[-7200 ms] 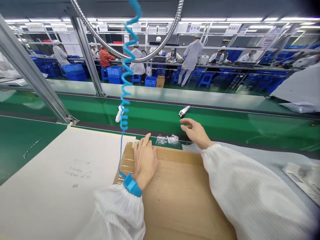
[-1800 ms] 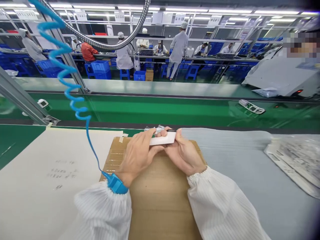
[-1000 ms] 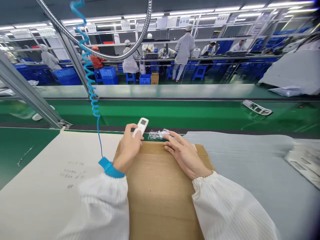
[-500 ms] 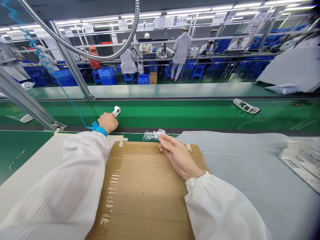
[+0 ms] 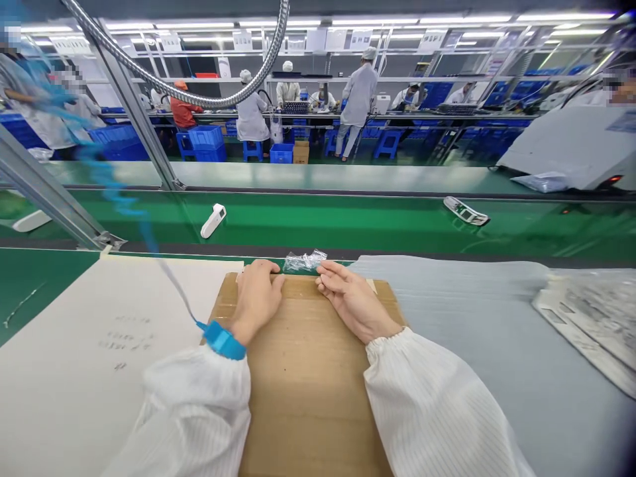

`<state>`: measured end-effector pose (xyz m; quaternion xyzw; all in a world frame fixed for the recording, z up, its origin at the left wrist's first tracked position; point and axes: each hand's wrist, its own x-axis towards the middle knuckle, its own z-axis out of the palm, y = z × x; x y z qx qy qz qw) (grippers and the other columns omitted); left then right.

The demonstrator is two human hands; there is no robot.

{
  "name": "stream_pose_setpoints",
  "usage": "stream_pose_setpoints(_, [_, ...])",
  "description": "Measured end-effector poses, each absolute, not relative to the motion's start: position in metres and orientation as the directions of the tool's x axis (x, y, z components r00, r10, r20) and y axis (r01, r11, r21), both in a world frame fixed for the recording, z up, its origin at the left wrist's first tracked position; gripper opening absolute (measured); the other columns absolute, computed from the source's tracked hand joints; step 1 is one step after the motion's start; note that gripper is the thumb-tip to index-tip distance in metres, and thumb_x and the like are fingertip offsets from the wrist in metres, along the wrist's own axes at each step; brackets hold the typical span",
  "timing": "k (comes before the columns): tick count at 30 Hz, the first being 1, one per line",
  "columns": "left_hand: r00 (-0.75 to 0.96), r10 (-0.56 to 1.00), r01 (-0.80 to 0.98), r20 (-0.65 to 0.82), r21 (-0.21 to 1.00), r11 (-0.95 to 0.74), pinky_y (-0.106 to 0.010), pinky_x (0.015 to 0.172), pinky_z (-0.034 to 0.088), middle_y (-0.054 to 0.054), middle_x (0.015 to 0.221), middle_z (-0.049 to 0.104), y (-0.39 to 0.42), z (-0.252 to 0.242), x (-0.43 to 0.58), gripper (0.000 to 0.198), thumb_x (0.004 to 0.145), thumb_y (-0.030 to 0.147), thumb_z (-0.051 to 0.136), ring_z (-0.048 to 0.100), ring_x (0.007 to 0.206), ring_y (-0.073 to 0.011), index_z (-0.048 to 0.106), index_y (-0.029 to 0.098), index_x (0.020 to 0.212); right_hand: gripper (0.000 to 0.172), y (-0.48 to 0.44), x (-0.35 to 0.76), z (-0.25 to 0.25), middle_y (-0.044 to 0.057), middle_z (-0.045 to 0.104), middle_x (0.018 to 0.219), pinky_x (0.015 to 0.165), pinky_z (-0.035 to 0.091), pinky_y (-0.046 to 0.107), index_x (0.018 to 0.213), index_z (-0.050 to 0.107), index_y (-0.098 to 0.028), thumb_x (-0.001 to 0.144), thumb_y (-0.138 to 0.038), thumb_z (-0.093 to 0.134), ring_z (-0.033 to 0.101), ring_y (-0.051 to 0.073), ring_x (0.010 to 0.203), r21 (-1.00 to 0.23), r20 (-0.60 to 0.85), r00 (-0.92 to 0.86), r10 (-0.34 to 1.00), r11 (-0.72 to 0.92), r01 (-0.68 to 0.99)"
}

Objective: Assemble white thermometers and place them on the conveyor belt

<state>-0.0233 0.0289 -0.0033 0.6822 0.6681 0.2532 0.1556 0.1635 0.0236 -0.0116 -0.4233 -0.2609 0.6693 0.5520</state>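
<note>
Head view: left hand (image 5: 256,303) and right hand (image 5: 354,307) rest on the far edge of a cardboard sheet (image 5: 308,397), fingers (image 5: 263,268) loosely together, gripping nothing. Clear plastic bag (image 5: 304,262) lies between them, just past that edge. White remote (image 5: 213,220) lies beyond on the green conveyor belt (image 5: 348,225). Blue crates (image 5: 206,137) stand far back.

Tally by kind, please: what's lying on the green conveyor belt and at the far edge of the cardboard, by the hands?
White handheld device: 1
White perforated plastic panel: 1
White oblong object: 1
Clear plastic bundle: 1
Total: 4
</note>
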Motion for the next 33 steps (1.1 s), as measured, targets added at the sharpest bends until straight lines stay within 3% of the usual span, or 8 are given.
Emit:
stream_pose_setpoints(3, [0.039, 0.965, 0.916, 0.26, 0.377, -0.139, -0.05, 0.1, 0.04, -0.011, 0.123, 0.063, 0.027, -0.019, -0.018, 0.023, 0.096, 0.026, 0.048, 0.054, 0.114, -0.0306, 0.067, 0.017, 0.107, 0.032, 0.024, 0.164, -0.013, 0.003, 0.069, 0.099, 0.082, 0.055, 0.022, 0.091, 0.072, -0.02, 0.065, -0.004, 0.079, 0.066, 0.011, 0.084, -0.823, -0.272, -0.028, 0.962, -0.248, -0.511])
stream_pose_setpoints(5, [0.069, 0.962, 0.917, 0.266, 0.363, -0.166, -0.05, 0.099, 0.041, -0.01, 0.122, 0.063, 0.027, -0.024, -0.019, 0.023, 0.097, 0.028, 0.048, 0.054, 0.113, -0.0299, 0.066, 0.019, 0.107, 0.036, 0.024, 0.164, -0.013, 0.002, 0.069, 0.1, 0.091, 0.053, 0.023, 0.09, 0.072, -0.021, 0.061, -0.003, 0.082, 0.067, 0.012, 0.092, -0.828, -0.274, -0.031, 0.961, -0.252, -0.501])
stream_pose_setpoints(8, [0.057, 0.965, 0.909, 0.257, 0.386, -0.157, -0.05, 0.101, 0.04, -0.009, 0.122, 0.064, 0.027, -0.024, -0.021, 0.021, 0.097, 0.028, 0.05, 0.055, 0.114, -0.0294, 0.065, 0.018, 0.108, 0.039, 0.024, 0.164, -0.013, 0.001, 0.07, 0.099, 0.097, 0.051, 0.024, 0.089, 0.073, -0.022, 0.056, -0.005, 0.086, 0.066, 0.012, 0.096, -0.828, -0.276, -0.032, 0.961, -0.255, -0.499])
stream_pose_setpoints(13, [-0.038, 0.96, 0.873, 0.277, 0.477, -0.103, -0.05, 0.109, 0.036, -0.012, 0.134, 0.056, 0.025, -0.02, -0.019, 0.027, 0.093, 0.02, 0.056, 0.052, 0.126, -0.0289, 0.06, 0.015, 0.118, 0.04, 0.023, 0.164, -0.014, 0.0, 0.069, 0.099, 0.093, 0.051, 0.022, 0.089, 0.074, -0.022, 0.054, -0.01, 0.09, 0.064, 0.012, 0.098, -0.829, -0.266, -0.034, 0.963, -0.247, -0.502])
stream_pose_setpoints(21, [-0.163, 0.943, 0.814, 0.291, 0.58, -0.039, -0.051, 0.105, 0.042, -0.014, 0.127, 0.057, 0.027, -0.017, -0.023, 0.022, 0.09, 0.017, 0.059, 0.055, 0.123, -0.0284, 0.062, 0.014, 0.111, 0.036, 0.023, 0.164, -0.01, -0.001, 0.066, 0.091, 0.074, 0.051, 0.017, 0.088, 0.072, -0.02, 0.057, -0.016, 0.091, 0.061, 0.008, 0.084, -0.826, -0.275, -0.042, 0.96, -0.259, -0.502])
stream_pose_setpoints(33, [-0.177, 0.912, 0.795, 0.37, 0.599, -0.089, -0.051, 0.103, 0.044, -0.014, 0.125, 0.057, 0.028, -0.023, -0.024, 0.02, 0.088, 0.016, 0.059, 0.056, 0.121, -0.0294, 0.061, 0.015, 0.108, 0.043, 0.024, 0.165, -0.01, -0.001, 0.066, 0.093, 0.084, 0.053, 0.021, 0.086, 0.072, -0.02, 0.05, -0.008, 0.091, 0.064, 0.01, 0.089, -0.808, -0.29, -0.064, 0.955, -0.28, -0.518])
